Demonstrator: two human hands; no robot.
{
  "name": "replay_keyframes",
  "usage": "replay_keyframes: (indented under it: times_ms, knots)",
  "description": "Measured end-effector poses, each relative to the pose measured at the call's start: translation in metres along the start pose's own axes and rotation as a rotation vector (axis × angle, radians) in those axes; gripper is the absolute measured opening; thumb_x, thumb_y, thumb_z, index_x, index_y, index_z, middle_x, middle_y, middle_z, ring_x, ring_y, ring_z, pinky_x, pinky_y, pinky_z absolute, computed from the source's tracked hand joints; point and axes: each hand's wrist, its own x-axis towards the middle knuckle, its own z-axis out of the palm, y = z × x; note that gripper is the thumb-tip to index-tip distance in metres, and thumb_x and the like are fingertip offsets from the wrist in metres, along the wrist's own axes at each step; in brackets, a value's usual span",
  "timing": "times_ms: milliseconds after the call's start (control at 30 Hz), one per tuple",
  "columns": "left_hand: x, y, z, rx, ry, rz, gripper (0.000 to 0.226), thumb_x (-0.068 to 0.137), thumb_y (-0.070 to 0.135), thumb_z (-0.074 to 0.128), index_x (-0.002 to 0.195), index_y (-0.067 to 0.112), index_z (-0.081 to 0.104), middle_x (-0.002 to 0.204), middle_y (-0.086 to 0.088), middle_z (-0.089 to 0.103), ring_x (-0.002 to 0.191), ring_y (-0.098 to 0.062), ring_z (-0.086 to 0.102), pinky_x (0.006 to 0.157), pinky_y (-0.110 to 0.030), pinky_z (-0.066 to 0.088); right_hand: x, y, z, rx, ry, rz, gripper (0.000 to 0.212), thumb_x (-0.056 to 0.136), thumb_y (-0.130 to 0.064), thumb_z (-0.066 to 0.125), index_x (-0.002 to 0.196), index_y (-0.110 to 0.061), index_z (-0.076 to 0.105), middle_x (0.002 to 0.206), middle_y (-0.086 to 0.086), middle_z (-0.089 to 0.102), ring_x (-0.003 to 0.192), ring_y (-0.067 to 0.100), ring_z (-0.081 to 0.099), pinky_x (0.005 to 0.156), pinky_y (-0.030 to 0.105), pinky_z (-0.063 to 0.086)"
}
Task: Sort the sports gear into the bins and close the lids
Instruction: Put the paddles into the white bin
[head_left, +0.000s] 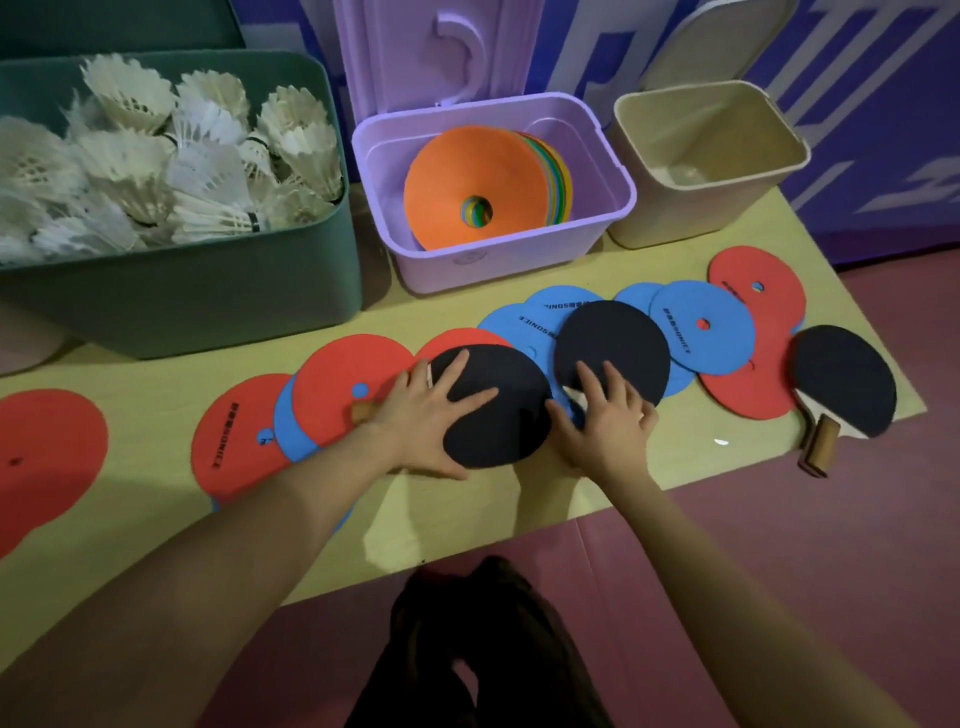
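Observation:
Several table tennis paddles lie in an overlapping row on the yellow board (519, 499), with red, blue and black faces. My left hand (431, 410) grips a black-faced paddle (498, 426), fingers over its face and thumb under its near edge. My right hand (608, 421) rests on the lower part of a second black paddle (613, 348), covering its handle. A third black paddle (847, 384) lies at the right end, wooden handle (820, 451) over the board's edge. A green bin (197, 291) holds shuttlecocks (171, 166). A purple bin (452, 265) holds stacked flat cones (467, 171). A beige bin (696, 208) stands open and looks empty.
All three lids are up: the purple lid (415, 47) and the beige lid (711, 41) lean back behind their bins. A lone red paddle (47, 452) lies at the far left. Pink floor mat (779, 571) surrounds the board. A dark object (488, 649) sits below me.

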Motion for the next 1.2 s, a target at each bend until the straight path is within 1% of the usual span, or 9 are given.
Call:
replay_keyframes:
  times_ms: [133, 267, 433, 667, 767, 900, 967, 1067, 1200]
  knots:
    - [-0.001, -0.002, -0.002, -0.195, 0.097, -0.041, 0.094, 0.062, 0.076, 0.059, 0.143, 0.047, 0.022, 0.157, 0.004, 0.007, 0.133, -0.036, 0.021, 0.104, -0.043, 0.028, 0.021, 0.012, 0.001, 0.007, -0.105, 0.256, 0.092, 0.073, -0.084, 0.035, 0.147, -0.039, 0.008, 0.157, 0.007, 0.003, 0.139, 0.041, 0.008, 0.108, 0.056, 0.011]
    - [0.003, 0.003, -0.011, -0.216, 0.178, -0.091, 0.089, 0.057, 0.079, 0.050, 0.137, 0.040, 0.043, 0.152, 0.005, 0.029, 0.133, -0.039, 0.028, 0.099, -0.046, 0.035, 0.046, 0.012, 0.003, 0.096, -0.177, 0.368, 0.104, 0.064, -0.089, 0.041, 0.147, -0.042, 0.000, 0.157, 0.003, -0.009, 0.139, 0.046, -0.003, 0.108, 0.063, 0.009]
    - [0.001, 0.014, -0.002, -0.242, 0.314, -0.134, 0.083, 0.055, 0.076, 0.051, 0.125, 0.032, 0.059, 0.140, -0.002, 0.048, 0.123, -0.043, 0.044, 0.085, -0.049, 0.048, 0.052, 0.017, 0.002, 0.140, -0.132, 0.328, 0.104, 0.065, -0.084, 0.050, 0.147, -0.037, 0.007, 0.157, 0.009, -0.003, 0.137, 0.049, 0.002, 0.108, 0.059, 0.011]
    - [-0.010, 0.036, 0.003, -0.281, 0.463, -0.235, 0.080, 0.060, 0.075, 0.048, 0.119, 0.024, 0.065, 0.135, -0.005, 0.053, 0.119, -0.044, 0.047, 0.086, -0.050, 0.047, 0.052, 0.038, -0.007, -0.029, -0.142, 0.141, 0.099, 0.068, -0.079, 0.052, 0.146, -0.030, 0.015, 0.155, 0.012, 0.008, 0.135, 0.050, 0.010, 0.108, 0.057, 0.016]
    - [-0.018, 0.049, 0.002, -0.451, 0.494, -0.473, 0.086, 0.057, 0.078, 0.047, 0.123, 0.024, 0.062, 0.139, -0.002, 0.049, 0.121, -0.041, 0.045, 0.091, -0.051, 0.043, 0.052, 0.050, -0.012, -0.035, -0.125, 0.072, 0.105, 0.064, -0.079, 0.056, 0.146, -0.026, 0.016, 0.151, 0.011, 0.019, 0.134, 0.046, 0.016, 0.107, 0.056, 0.022]
    - [-0.007, 0.065, -0.003, -0.613, 0.301, -0.744, 0.094, 0.060, 0.076, 0.058, 0.139, 0.029, 0.040, 0.152, -0.005, 0.025, 0.134, -0.038, 0.027, 0.106, -0.048, 0.028, 0.047, 0.056, -0.011, -0.035, -0.153, -0.112, 0.104, 0.065, -0.074, 0.061, 0.147, -0.028, 0.017, 0.151, 0.012, 0.020, 0.137, 0.046, 0.012, 0.108, 0.058, 0.019]
    - [0.003, 0.072, -0.002, -0.579, 0.210, -0.761, 0.097, 0.066, 0.072, 0.062, 0.145, 0.032, 0.024, 0.155, -0.010, 0.010, 0.135, -0.044, 0.018, 0.110, -0.050, 0.022, 0.042, 0.055, -0.008, -0.080, -0.183, -0.135, 0.097, 0.068, -0.075, 0.056, 0.146, -0.035, 0.016, 0.156, 0.009, 0.009, 0.140, 0.044, 0.001, 0.110, 0.061, 0.008]
    - [0.013, 0.068, 0.001, -0.506, 0.103, -0.742, 0.104, 0.062, 0.077, 0.060, 0.146, 0.043, 0.007, 0.156, -0.009, -0.006, 0.135, -0.052, 0.007, 0.112, -0.054, 0.013, 0.036, 0.051, -0.004, -0.060, -0.205, -0.041, 0.098, 0.066, -0.083, 0.048, 0.146, -0.044, 0.007, 0.158, 0.006, -0.009, 0.141, 0.042, -0.008, 0.108, 0.064, -0.002]
    - [0.020, 0.054, -0.002, -0.579, 0.023, -0.714, 0.114, 0.053, 0.080, 0.065, 0.142, 0.053, -0.001, 0.155, -0.002, -0.015, 0.137, -0.051, -0.003, 0.112, -0.056, 0.007, 0.035, 0.049, -0.004, -0.024, -0.263, 0.066, 0.110, 0.056, -0.092, 0.045, 0.144, -0.048, -0.003, 0.157, 0.005, -0.015, 0.140, 0.046, -0.002, 0.108, 0.065, 0.007]
